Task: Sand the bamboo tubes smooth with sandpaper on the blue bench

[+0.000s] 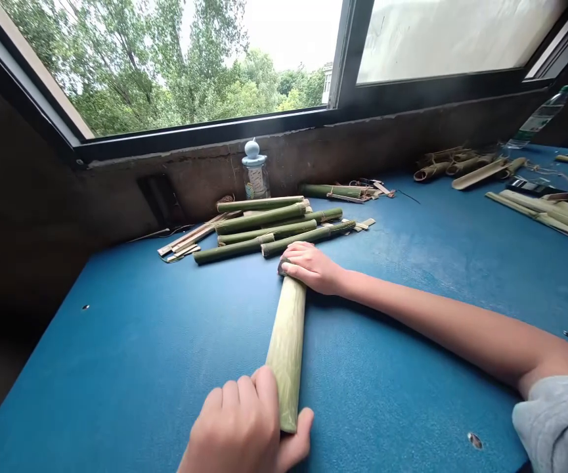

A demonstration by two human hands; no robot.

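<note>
- Left hand grasps the near end of the bamboo piece, thumb at its right edge. Right hand is clasped over the far end.
- Dark item pokes out under the right fingers at that far end. Can't tell what it is, mostly covered.
- Hands: 2. Bamboo piece between them: 1. Lies lengthwise on the blue table, mid-table, pointing away from the wearer.
- Green bamboo tubes just beyond the right hand: 6 visible, overlapping, roughly side by side. Flat pale strips at their left, several, too jumbled to count.
- Jar: 1, pale blue ball-topped lid, upright behind the tubes, near the wall.
- Small bamboo bundle: 1, right of the jar.
- Split and hollow bamboo pieces at far right: several, overlapping, exact count unclear. Long pale slats nearer, also overlapping.
- Clear bottle: 1, green cap, back right.
- Holes or fittings in the tabletop: 3 visible, one left, two right.
- Bamboo piece look: pale yellow-green, mottled lengthwise streaks, broad smooth upper face, near end rounded off. Much lighter than the green tubes. Far end hidden by the right hand.
</note>
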